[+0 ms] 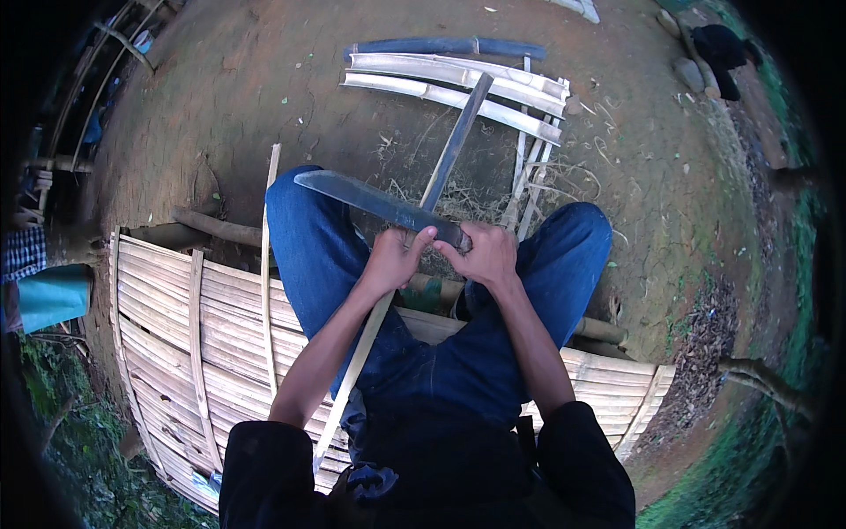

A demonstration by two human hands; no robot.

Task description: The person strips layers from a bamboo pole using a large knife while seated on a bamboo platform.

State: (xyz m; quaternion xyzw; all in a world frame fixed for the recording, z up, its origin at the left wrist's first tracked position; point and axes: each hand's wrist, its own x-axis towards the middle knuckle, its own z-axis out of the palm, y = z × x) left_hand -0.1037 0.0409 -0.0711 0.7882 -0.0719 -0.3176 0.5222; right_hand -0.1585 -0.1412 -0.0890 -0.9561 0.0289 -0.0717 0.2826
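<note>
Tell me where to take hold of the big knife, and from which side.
The big knife is probably best gripped at its handle end, coming from the person's right: the right hand covers that end, and from there the knife stretches leftward to its tip.

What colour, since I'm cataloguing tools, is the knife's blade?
The blade is dark grey, seen in the head view.

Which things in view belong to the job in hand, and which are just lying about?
In the job:
- large knife, in the right hand
- bamboo strip, in the left hand
- split bamboo ahead, probably

Apparently just lying about:
- teal sheet, far left
- black object, upper right, unclear
</note>
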